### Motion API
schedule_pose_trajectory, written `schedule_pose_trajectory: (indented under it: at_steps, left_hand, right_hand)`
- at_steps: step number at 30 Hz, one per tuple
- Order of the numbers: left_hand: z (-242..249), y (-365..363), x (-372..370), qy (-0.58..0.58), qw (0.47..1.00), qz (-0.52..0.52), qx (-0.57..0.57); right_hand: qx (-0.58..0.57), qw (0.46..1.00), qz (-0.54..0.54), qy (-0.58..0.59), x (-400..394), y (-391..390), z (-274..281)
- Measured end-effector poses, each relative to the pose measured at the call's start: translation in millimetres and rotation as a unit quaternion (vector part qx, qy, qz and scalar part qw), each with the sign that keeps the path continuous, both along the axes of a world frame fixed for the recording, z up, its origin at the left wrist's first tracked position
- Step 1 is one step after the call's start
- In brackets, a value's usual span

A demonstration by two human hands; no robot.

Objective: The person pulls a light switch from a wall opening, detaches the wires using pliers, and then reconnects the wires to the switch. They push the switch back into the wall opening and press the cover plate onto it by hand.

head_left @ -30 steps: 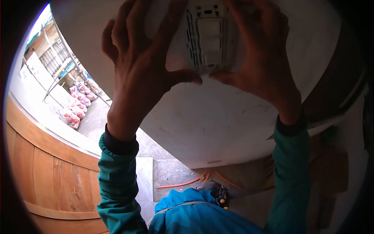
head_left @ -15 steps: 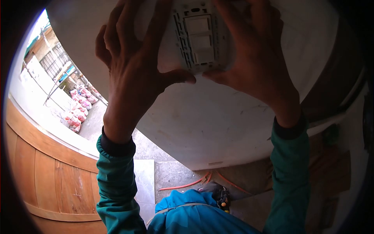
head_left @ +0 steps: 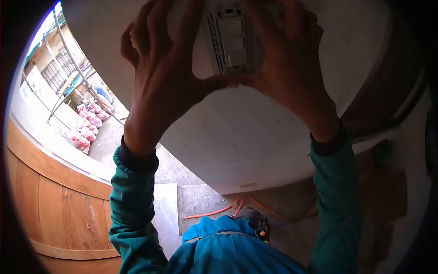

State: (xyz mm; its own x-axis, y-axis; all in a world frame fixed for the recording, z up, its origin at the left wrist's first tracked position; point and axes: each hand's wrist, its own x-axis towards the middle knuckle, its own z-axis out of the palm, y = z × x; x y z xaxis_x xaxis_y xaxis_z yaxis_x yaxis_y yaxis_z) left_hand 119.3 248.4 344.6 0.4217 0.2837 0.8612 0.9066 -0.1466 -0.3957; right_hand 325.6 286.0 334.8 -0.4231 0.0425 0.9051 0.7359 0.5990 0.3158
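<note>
Above me, a white wall switch (head_left: 233, 41) with stacked rockers sits in its bare mounting frame, the slots and a top hole showing. My left hand (head_left: 166, 68) is raised along its left side, and my right hand (head_left: 289, 64) mirrors it on the right. Both hands have their fingers apart and curved around the switch. The two thumbs meet or overlap just under its lower edge. Several fingertips are cut off by the top of the view, so what they touch there is hidden. I see no tool in either hand.
The switch is on a pale wall (head_left: 255, 150). A wooden panelled door (head_left: 68, 205) stands at the lower left. Orange tubing (head_left: 210, 213) lies on the concrete floor beside a pale slab (head_left: 166, 205). Outside are filled sacks (head_left: 84, 137) and poles (head_left: 73, 50).
My hands have drawn closer together around the switch, left hand rightward, right hand leftward. The thumbs now meet beneath it. The view has shifted slightly.
</note>
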Motion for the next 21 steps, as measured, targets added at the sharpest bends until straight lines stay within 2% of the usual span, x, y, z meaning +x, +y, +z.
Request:
schedule_pose_trajectory:
  at_steps: [2,3,5,9,14,18,20,21]
  left_hand:
    - [13,-24,16,-0.031,0.994,-0.007,-0.101]
    - [10,-17,11,-0.032,0.994,-0.008,-0.102]
    - [2,5,-3,0.023,1.0,0.001,0.014]
    - [3,9,-4,0.029,0.999,0.002,0.024]
    - [2,14,-6,0.049,0.997,0.007,0.053]
    - [4,8,-4,0.058,0.997,-0.008,0.058]
    - [9,-10,8,0.016,0.999,-0.001,-0.047]
    - [7,-3,5,0.016,0.999,-0.002,-0.048]
  right_hand:
    - [-0.044,0.996,0.07,0.022,-2,-14,2]
    - [-0.045,0.996,0.068,0.021,-3,-14,3]
    - [-0.027,0.999,0.018,0.004,-3,-11,5]
    - [-0.035,0.998,-0.015,-0.046,7,-2,10]
    - [0.049,0.996,-0.059,-0.04,9,12,4]
    - [-0.014,0.997,-0.062,-0.049,7,-15,8]
    - [-0.022,0.999,0.002,-0.029,8,-14,7]
    - [-0.023,0.999,0.002,-0.028,9,-9,7]
